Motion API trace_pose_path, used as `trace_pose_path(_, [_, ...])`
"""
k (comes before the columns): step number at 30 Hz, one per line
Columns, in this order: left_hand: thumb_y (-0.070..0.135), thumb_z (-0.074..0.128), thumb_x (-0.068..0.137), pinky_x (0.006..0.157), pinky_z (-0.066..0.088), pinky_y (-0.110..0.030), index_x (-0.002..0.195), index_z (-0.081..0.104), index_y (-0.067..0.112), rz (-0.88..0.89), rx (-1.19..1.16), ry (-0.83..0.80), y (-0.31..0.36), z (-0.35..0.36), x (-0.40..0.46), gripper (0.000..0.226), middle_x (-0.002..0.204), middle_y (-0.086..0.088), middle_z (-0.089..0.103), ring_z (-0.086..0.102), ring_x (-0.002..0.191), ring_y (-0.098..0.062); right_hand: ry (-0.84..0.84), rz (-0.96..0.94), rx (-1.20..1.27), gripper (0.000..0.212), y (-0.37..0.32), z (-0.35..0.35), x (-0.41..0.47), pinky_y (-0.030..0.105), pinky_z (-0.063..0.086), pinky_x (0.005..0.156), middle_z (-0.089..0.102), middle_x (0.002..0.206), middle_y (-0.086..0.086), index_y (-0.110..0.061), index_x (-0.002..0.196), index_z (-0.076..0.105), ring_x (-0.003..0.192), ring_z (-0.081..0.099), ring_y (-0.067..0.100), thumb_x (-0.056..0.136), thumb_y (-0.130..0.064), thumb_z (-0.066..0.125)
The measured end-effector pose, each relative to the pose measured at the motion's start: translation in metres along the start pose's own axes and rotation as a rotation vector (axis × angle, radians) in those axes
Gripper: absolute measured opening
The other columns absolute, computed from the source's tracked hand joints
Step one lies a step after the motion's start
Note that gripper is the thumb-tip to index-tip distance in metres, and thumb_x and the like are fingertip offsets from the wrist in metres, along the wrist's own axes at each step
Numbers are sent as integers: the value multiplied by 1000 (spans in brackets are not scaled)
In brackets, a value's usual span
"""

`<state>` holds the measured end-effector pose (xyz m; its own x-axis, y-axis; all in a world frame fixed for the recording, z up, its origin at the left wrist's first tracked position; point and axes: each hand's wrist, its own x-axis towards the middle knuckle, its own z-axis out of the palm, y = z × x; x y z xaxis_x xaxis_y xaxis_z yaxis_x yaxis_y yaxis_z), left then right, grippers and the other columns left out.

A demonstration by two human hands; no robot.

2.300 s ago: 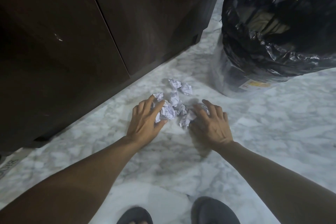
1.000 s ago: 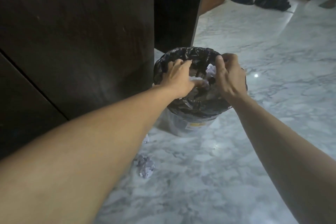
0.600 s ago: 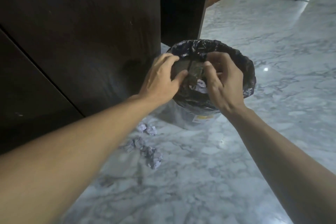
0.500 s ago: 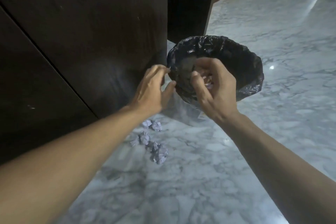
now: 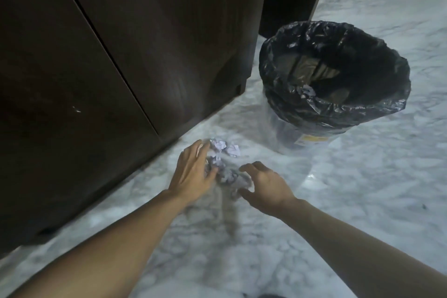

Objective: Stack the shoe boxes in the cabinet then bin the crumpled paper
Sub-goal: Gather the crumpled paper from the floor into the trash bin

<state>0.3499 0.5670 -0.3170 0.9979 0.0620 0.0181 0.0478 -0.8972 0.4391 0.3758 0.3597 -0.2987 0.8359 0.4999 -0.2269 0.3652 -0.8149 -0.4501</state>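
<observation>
We reach both hands down to the crumpled paper (image 5: 223,164) on the marble floor (image 5: 362,189), coming at the little heap from two sides so that it can be scooped together in one go, as we judge it. Our left hand (image 5: 193,174) lies with its fingers fairly straight and spread along the left edge of the heap, touching the wads; two paler wads sit just beyond its fingertips. Our right hand (image 5: 263,185) hovers at the right edge, fingers loosely curved like a claw, thumb apart, gripping nothing yet. Both forearms stretch forward and inward, wrists low. The bin (image 5: 338,113) with its black liner stands beyond and to the right of our right hand, and one wad (image 5: 307,91) already lies inside. The dark cabinet (image 5: 121,55) stands shut beyond our left hand.
</observation>
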Motion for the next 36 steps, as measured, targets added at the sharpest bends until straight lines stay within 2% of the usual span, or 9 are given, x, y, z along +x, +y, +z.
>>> trace_pose_path(6, [38,37,91,110,28,-51,150,27,19,72,131,-111,-9,20,2,63,156,-17,13,25,138,-36,16,-91,-100,57,2,20,6,37,46,87,40,141,5,-24,138,44,122,45,31,86,-37,62])
trace_pose_path(11, [47,11,83,117,8,-46,154,6,23,90,177,-216,-14,27,9,75,160,-10,-10,-3,148,-26,35,-50,-108,56,1,29,13,39,47,86,45,136,5,-25,136,47,117,49,32,83,-33,61])
trace_pose_path(14, [39,29,91,118,7,-50,154,6,19,76,168,-206,-16,29,17,69,160,-9,-11,-4,148,-26,136,2,-160,58,0,31,20,42,46,87,47,135,10,-20,131,51,115,51,35,75,-31,62])
trace_pose_path(16, [30,41,92,118,7,-51,154,5,18,105,169,-201,-16,28,24,73,160,-8,-14,-5,148,-27,140,35,-140,67,-1,27,27,44,40,96,33,149,11,-17,140,40,130,39,34,78,-33,59])
trace_pose_path(20, [21,40,93,118,0,-50,153,-5,26,145,169,-261,-18,30,35,75,160,0,-18,-14,148,-23,60,-6,-175,85,0,22,45,45,33,106,5,162,7,-19,153,14,138,25,30,84,-51,53])
trace_pose_path(22, [25,38,95,119,7,-52,154,3,25,135,180,-247,-22,32,37,69,162,-2,-4,-4,149,-24,30,-19,-195,86,0,23,56,44,35,105,0,163,4,-24,154,8,135,28,30,87,-58,48])
trace_pose_path(25, [38,29,90,106,31,-45,148,26,22,137,190,-125,-26,34,32,60,148,-3,32,30,135,-24,-4,-44,-207,77,2,26,66,42,41,97,6,162,1,-31,152,9,129,34,29,91,-56,48])
trace_pose_path(32, [39,42,81,65,51,-37,119,50,16,105,211,23,-33,41,4,45,107,-7,55,58,86,-26,-11,-78,-103,33,9,34,52,37,46,72,39,129,5,-20,122,47,107,54,32,97,-41,45])
trace_pose_path(36, [37,47,79,34,41,-27,110,49,15,119,257,13,-33,38,-6,38,93,-6,53,60,55,-21,30,-101,-23,17,15,33,39,35,42,63,41,117,12,-9,104,53,84,59,38,96,-25,48])
